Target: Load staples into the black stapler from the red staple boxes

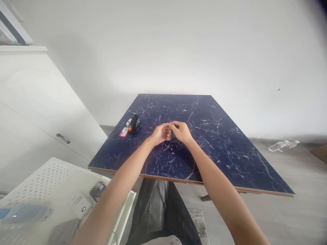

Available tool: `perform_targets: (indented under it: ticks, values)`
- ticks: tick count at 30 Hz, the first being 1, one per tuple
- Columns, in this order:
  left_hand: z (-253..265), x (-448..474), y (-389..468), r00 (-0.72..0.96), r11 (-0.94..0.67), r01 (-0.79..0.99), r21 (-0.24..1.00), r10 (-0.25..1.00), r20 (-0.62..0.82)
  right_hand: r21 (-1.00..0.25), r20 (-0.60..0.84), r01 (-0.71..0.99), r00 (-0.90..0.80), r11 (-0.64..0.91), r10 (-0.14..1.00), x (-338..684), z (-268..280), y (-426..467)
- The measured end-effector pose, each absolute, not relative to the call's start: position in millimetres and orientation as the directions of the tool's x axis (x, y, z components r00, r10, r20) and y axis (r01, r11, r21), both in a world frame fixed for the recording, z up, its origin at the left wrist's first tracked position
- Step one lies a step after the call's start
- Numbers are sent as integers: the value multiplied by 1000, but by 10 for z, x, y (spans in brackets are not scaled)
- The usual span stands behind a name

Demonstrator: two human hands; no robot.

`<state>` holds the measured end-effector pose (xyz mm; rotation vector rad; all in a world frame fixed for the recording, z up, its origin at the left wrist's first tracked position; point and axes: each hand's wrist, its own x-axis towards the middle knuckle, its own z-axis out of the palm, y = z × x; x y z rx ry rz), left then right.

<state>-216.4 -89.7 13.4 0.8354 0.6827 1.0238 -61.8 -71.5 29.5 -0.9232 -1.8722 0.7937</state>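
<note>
Above the middle of a dark blue marbled table [219, 160], my left hand [161, 133] and my right hand [181, 130] meet at the fingertips. The left fingers are curled in. The right thumb and forefinger are pinched together against the left fingertips. Whatever may lie between them is hidden or too small to make out. To the left of my hands, a black stapler [133, 123] with an orange patch rests on the table. Beside it are a small red and white box [124, 132] and another small white box [128, 122], partly behind the stapler.
At the lower left stands a white perforated surface [48, 173] holding a plastic bottle [28, 213] and a small white box [81, 205]. A white cabinet [30, 112] is on the left. Clear plastic bottles [279, 146] lie on the floor at right.
</note>
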Motion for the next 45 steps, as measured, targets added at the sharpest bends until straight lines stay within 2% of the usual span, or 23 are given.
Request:
perform_targets:
  ticks: [17, 23, 26, 28, 30, 33, 36, 39, 43, 45]
  values:
    - [139, -2130, -922, 385, 306, -478, 823, 916, -117, -730, 484, 398, -275, 556, 831, -630, 306, -755]
    - [104, -2179, -895, 366, 251, -417, 874, 926, -91, -705, 502, 405, -295, 582, 813, -614, 313, -735]
    - [85, -2219, -847, 271, 167, -357, 919, 960, -69, -678, 512, 447, -283, 584, 811, -490, 289, -607]
    - [86, -2253, -811, 150, 62, -241, 969, 988, -26, -655, 495, 492, -294, 573, 818, -335, 254, -492]
    - [102, -2289, -791, 22, -75, 1, 997, 997, 75, -617, 457, 541, -346, 572, 820, -137, 203, -383]
    - [135, -2332, -813, -72, -194, 312, 930, 971, 226, -566, 361, 613, -416, 550, 835, 151, 108, -256]
    - [143, -2344, -879, -53, -248, 505, 827, 947, 317, -535, 279, 676, -424, 506, 861, 292, 24, -176]
    - [115, -2331, -933, 32, -282, 710, 645, 928, 371, -448, 251, 717, -473, 534, 845, 227, -6, -175]
    - [60, -2322, -922, 110, -313, 786, 533, 919, 378, -273, 269, 748, -545, 605, 794, 46, 37, -260]
    - [41, -2326, -875, 151, -339, 805, 487, 911, 384, -226, 257, 748, -573, 625, 778, 14, 59, -286]
